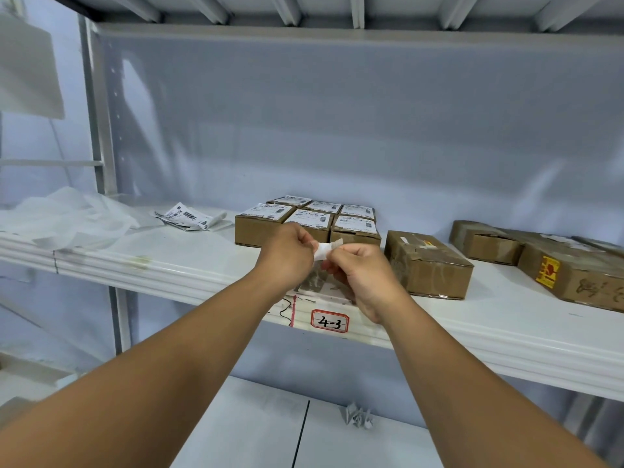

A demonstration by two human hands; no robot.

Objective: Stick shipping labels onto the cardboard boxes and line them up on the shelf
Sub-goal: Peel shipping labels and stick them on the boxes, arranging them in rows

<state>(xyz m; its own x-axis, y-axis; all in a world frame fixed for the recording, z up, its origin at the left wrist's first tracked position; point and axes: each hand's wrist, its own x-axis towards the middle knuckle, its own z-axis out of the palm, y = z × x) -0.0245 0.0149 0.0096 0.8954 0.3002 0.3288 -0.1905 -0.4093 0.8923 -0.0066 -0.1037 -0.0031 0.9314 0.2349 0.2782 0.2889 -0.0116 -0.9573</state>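
My left hand [289, 255] and my right hand [359, 275] meet above the front edge of the white shelf [189, 261], both pinching a small white shipping label [327, 250] between fingertips. Behind them several small cardboard boxes [261, 224] with labels on top stand packed in a neat block. To the right lies an unlabelled brown box [429, 268], angled on the shelf. A partly hidden box or sheet lies under my hands.
Loose printed labels [190, 216] lie at the back left of the shelf, beside crumpled white backing paper [67, 214]. More taped boxes [570, 268] sit at the far right. A tag reading 4-3 [329, 321] is on the shelf edge. A crumpled paper scrap [358, 415] lies on the lower surface.
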